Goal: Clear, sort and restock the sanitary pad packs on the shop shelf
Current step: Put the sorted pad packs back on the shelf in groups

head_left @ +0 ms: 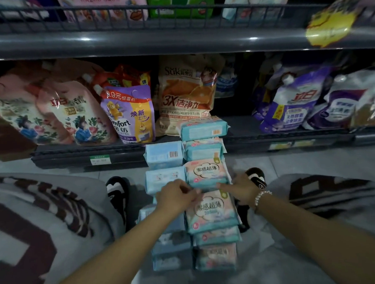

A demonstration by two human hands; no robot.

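Now the pad packs (193,185) are being sorted into two rows on the floor, a pink pack (206,175) is pinched by the left hand (177,195) and touched by the right hand (240,189), and lining up probably comes next.

Pale blue packs (164,154) and pink-and-teal packs (206,173) lie in two touching rows, apparently on the floor.

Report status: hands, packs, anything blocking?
Left hand and right hand both on the pink pack. Packs in two rows on the floor. Nothing blocking.
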